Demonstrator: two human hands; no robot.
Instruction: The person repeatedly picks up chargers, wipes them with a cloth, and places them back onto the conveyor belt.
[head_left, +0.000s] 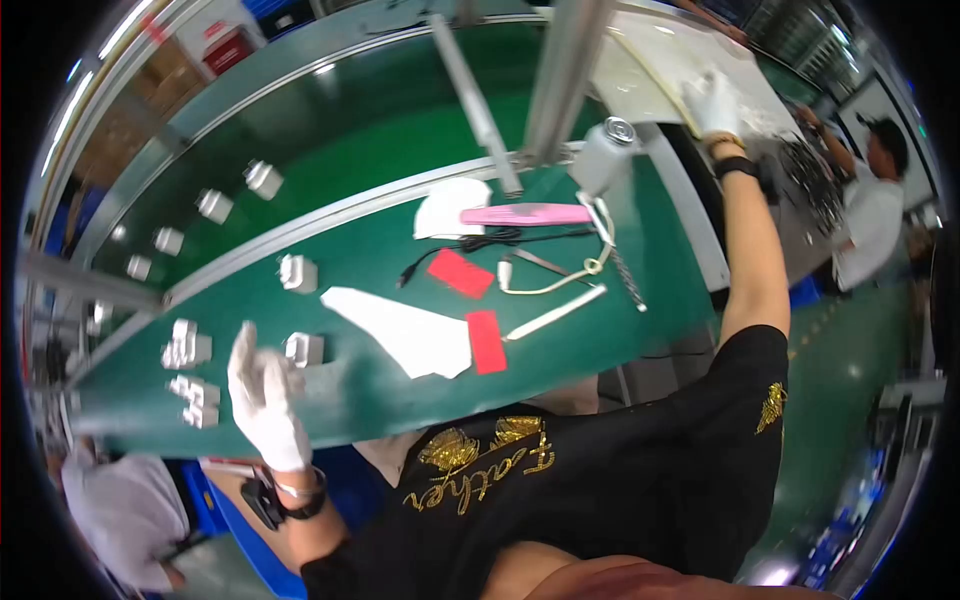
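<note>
My left hand (pixel 266 405), in a white glove, hovers at the near left part of the green work table (pixel 600 345). Its fingers are apart, and nothing shows in them. Just right of its fingertips sits a small white box-shaped adapter-like part (pixel 304 349); several more stand to its left, two of them piles (pixel 186 345) of similar pieces. My right arm stretches far to the right. There my right hand (pixel 713 105), also gloved, is over a pale sheet-like surface (pixel 640 70); its fingers are blurred, and whether they grip anything is unclear.
White paper (pixel 410 335), red cards (pixel 487 342), a pink tool (pixel 525 214), a cable (pixel 490 238) and a drink can (pixel 606 155) lie or stand on the table. A metal post (pixel 568 80) rises behind. Beyond a rail, a green belt (pixel 360 120) carries white parts. Other people are at both sides.
</note>
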